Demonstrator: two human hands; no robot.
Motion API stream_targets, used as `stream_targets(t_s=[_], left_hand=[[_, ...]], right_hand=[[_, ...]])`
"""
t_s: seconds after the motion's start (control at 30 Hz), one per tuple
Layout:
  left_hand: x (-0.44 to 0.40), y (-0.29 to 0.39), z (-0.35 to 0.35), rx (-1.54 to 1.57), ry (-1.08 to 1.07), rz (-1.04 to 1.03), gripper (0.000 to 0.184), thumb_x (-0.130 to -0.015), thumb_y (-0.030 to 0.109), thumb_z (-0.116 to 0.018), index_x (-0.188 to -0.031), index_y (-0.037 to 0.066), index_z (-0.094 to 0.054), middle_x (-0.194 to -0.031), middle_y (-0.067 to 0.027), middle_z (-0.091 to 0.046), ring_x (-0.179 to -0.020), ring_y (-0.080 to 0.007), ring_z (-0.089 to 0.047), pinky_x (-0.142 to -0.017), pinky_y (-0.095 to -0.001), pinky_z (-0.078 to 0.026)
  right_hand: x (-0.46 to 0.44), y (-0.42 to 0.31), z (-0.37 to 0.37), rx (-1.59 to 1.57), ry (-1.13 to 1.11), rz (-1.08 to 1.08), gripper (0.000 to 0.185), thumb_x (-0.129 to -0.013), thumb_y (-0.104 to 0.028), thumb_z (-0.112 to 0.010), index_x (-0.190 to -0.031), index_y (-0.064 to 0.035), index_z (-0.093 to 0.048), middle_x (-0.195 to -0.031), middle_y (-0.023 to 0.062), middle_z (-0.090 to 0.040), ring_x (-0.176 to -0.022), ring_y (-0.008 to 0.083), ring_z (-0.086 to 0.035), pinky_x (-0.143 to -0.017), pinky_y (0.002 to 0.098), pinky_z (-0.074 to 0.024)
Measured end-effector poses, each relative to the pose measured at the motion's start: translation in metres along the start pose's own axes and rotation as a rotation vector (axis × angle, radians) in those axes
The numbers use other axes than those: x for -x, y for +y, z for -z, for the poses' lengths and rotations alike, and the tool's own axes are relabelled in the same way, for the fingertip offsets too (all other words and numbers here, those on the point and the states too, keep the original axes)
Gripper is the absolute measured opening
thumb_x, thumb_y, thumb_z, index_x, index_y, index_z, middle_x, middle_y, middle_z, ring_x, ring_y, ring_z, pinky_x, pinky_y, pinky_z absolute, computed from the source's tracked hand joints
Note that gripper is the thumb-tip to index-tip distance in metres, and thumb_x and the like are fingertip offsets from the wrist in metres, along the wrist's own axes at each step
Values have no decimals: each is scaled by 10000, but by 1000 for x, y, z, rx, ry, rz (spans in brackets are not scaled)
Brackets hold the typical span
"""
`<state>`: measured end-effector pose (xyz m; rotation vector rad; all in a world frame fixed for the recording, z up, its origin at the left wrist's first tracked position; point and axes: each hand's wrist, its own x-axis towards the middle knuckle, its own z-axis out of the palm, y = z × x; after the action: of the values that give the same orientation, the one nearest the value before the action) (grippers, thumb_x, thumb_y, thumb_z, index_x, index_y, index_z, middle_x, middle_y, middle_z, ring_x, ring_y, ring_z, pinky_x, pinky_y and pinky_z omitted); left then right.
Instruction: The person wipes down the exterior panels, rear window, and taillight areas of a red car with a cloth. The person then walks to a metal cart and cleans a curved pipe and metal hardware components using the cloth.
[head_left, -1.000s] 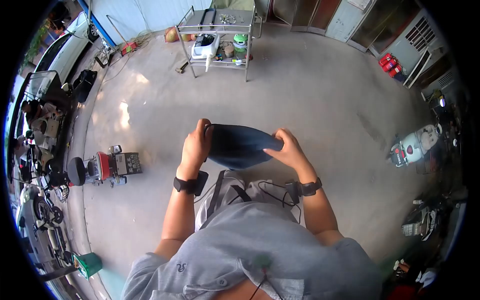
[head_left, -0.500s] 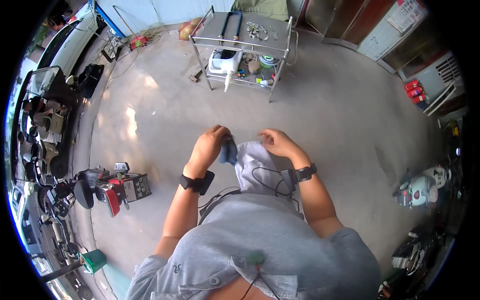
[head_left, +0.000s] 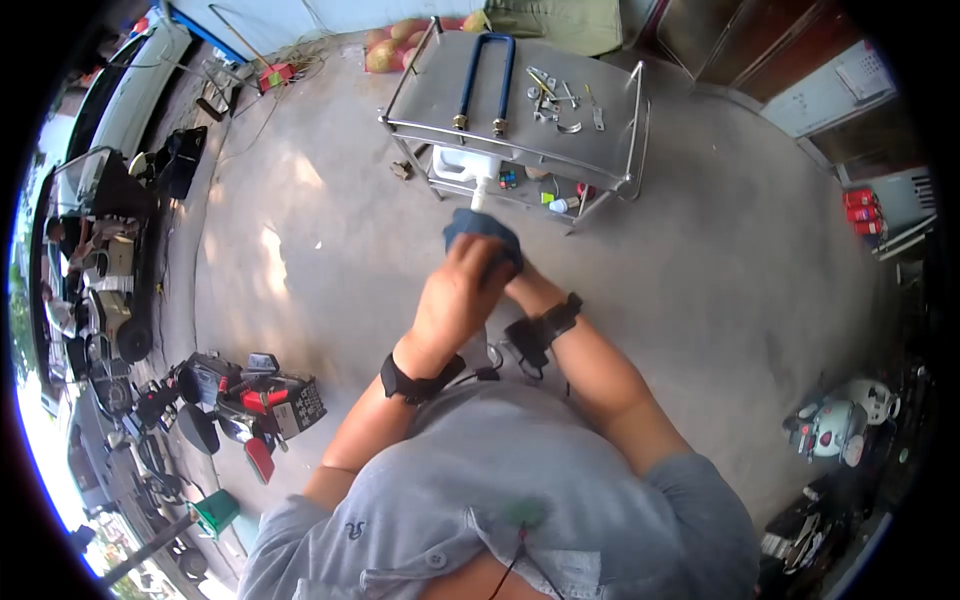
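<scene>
A dark blue cloth piece, whose exact kind I cannot make out, is held up in front of my body, before the metal trolley. My left hand is closed on it, fingers bent over its near side. My right hand meets it from the right. Its fingers are hidden behind the cloth and my left hand, so whether they grip or lie inside it I cannot tell. Dark straps with small boxes sit on both wrists.
On the metal trolley lie a blue U-shaped tube and several small metal parts. A white jug sits on its lower shelf. A red-black motorbike stands left, a pale scooter right.
My hands were apart, the blue cloth hanging from my left hand. Now the right hand has come in to meet it, both are raised, and the trolley appears nearer.
</scene>
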<state>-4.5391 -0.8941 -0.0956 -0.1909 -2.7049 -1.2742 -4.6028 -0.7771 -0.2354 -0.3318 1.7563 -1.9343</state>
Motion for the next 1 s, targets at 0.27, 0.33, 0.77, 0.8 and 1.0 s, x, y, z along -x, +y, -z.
stream_targets(t_s=[0.27,0.33,0.77,0.8,1.0], left_hand=[[-132,-35,29,114,-463,-381,147,-853,63,-606,-993,21,-623,-1004,-147,-606,-836,-347,-630,-702,-408,-501],[-156,-29,29,253,-529,-572,225,-796,27,-610,-1021,30,-623,-1030,-119,-608,-884,-326,-629,-746,-398,-513],[-248,-190,-3,187,-307,5,431,-861,209,-682,-1234,44,-544,-1137,-170,-588,-972,-326,-625,-814,-391,-517],[-256,-197,-10,142,-272,10,435,-859,211,-684,-1235,44,-544,-1131,-174,-592,-973,-328,-625,-815,-394,-515],[-304,-241,-57,-227,-319,162,346,-901,290,-604,-1135,35,-603,-1010,-178,-648,-956,-345,-645,-800,-408,-521]], right_hand=[[-62,-56,66,-229,500,245,421,-986,-134,-490,-1387,-48,-395,-1294,91,-530,-1188,189,-521,-986,316,-431],[-72,-43,78,414,393,292,412,-1028,-199,-418,-1405,-38,-370,-1337,80,-498,-1191,172,-520,-972,316,-438],[-171,-127,144,-917,382,547,614,-968,-482,-467,-1396,-47,-406,-1377,131,-488,-1261,289,-477,-1060,440,-400],[-186,-131,149,-964,303,584,635,-968,-493,-462,-1409,-43,-386,-1391,134,-475,-1266,298,-471,-1068,446,-388],[-214,-106,209,-1666,18,490,718,-896,-549,-548,-1412,-74,-393,-1408,113,-468,-1260,265,-485,-1070,405,-394]])
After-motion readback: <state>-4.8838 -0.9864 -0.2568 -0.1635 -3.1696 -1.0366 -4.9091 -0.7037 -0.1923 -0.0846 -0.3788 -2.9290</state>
